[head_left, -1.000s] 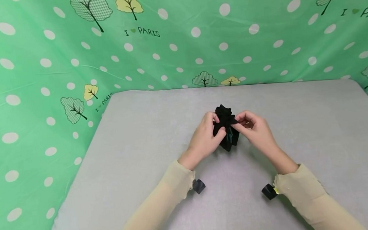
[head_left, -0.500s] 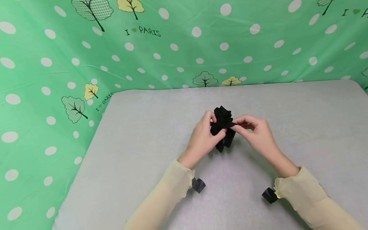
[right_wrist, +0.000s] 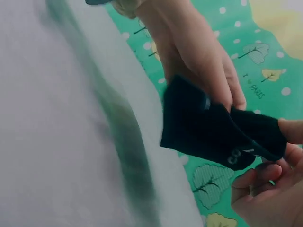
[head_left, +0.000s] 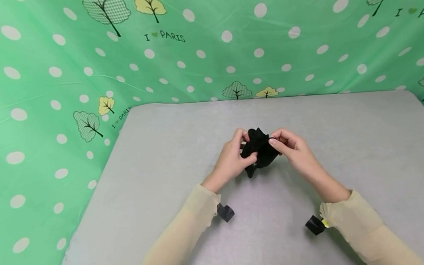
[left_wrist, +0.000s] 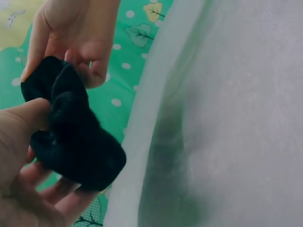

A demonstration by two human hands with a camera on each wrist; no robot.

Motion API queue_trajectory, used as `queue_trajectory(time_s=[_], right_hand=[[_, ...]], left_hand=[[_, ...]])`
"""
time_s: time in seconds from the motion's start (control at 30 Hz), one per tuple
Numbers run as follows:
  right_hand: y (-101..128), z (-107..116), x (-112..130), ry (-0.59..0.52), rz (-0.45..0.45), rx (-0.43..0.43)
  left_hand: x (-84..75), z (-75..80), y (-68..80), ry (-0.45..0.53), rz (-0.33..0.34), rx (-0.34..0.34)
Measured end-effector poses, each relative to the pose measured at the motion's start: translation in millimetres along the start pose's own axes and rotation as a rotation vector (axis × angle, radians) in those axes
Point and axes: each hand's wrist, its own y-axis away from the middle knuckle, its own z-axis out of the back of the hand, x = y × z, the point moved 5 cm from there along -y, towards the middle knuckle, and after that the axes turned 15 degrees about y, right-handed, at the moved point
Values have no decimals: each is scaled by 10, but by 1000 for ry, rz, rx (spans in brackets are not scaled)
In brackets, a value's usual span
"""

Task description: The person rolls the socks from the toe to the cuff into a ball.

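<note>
Black cloth [head_left: 260, 146] observed just right of centre in the head view, over the grey table [head_left: 155, 161]. Left hand [head_left: 231, 159] grips its left side; right hand [head_left: 295, 146] pinches its right edge. White lettering [right_wrist: 240, 154] noted.

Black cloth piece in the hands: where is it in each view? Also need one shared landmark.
Head: black cloth piece right of centre, just below mid-height, between left hand and right hand.
Left wrist: left half, around mid-height.
Right wrist: right half, around mid-height.
Landmark in all three: green dotted sheet.
</note>
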Motion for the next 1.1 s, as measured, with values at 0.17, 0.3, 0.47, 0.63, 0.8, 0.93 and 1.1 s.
queue_trajectory(time_s=[0.17,0.3,0.47,0.63,0.8,0.93,1.1], right_hand=[[-36,84,59,53,52,36],[-61,149,100,56,98,77],[-91,215,92,-3,139,149],[-92,240,48,-58,99,231],[-95,193,51,-201,105,316],[-88,108,60,-375,152,424],[-64,42,73,-510,141,561]], left_hand=[[-65,-44,16,-2,-24,137],[-114,-69,38,18,-36,217],[-137,-82,80,157,-71,269],[-258,-62,131,267,-183,286],[-441,-12,161,290,-314,243],[-534,2,189,280,-385,214],[-625,8,211,260,-436,190]])
